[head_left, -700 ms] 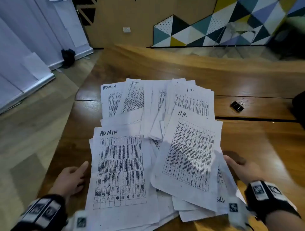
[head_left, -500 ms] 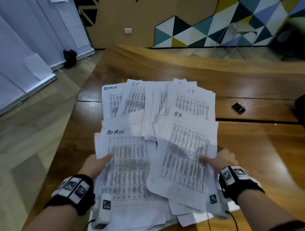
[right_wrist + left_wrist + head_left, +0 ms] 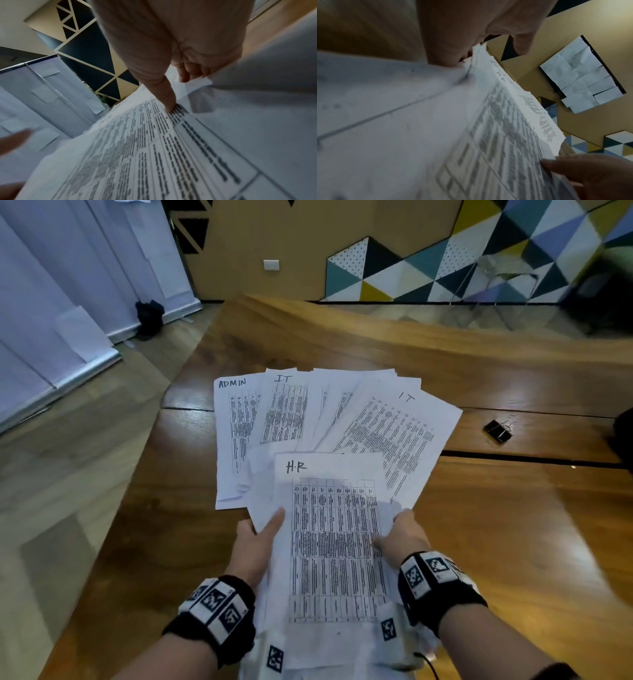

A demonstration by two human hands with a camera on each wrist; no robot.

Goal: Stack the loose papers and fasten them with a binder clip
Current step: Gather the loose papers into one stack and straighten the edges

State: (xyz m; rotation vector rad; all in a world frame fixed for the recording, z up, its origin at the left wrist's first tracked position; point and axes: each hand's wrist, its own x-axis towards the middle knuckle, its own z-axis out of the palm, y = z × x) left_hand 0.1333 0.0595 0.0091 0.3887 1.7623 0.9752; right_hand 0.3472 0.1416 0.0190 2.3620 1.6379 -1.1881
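Note:
A gathered bundle of printed sheets (image 3: 334, 542), topped by one headed "H.R", is lifted off the wooden table (image 3: 513, 525). My left hand (image 3: 255, 537) grips its left edge, thumb on top. My right hand (image 3: 400, 537) grips its right edge, thumb on the print (image 3: 169, 106). In the left wrist view the bundle's edges (image 3: 513, 108) fan out between both hands. More loose papers (image 3: 284, 412), headed "ADMIN" and "IT", lie spread on the table beyond the bundle. A black binder clip (image 3: 497, 430) lies on the table to the right, away from both hands.
The table's left edge (image 3: 137, 491) drops to a wooden floor. A dark object (image 3: 621, 436) sits at the table's right border. A black bag (image 3: 149, 316) stands on the floor by the far wall.
Both hands slid in from the sides of the near sheets, gathered them into one bundle and raised it. The "HR" sheet now lies on top, covering the near "ADMIN" sheet.

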